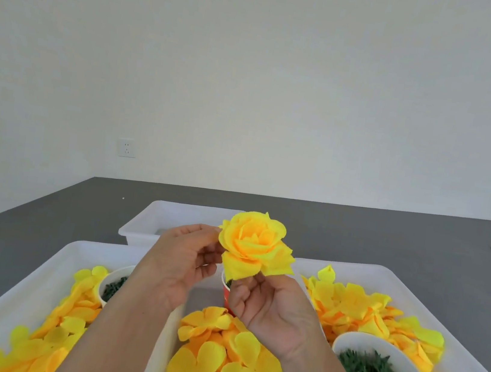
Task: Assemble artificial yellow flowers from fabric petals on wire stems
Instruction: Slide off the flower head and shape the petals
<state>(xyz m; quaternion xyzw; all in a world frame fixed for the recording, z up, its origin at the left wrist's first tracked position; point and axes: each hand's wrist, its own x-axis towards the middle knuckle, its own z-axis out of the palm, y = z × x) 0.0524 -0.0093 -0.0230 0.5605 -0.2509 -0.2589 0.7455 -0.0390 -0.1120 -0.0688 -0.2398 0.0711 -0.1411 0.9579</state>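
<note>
Yellow flower [256, 245] held above the petal trays [398, 276]: left hand [182, 263] pinches its side, right hand [268, 309] apparently grips beneath, stem hidden

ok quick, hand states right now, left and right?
Left hand: fingers pinching the yellow flower at its side.
Right hand: gripping the flower from underneath.
</note>
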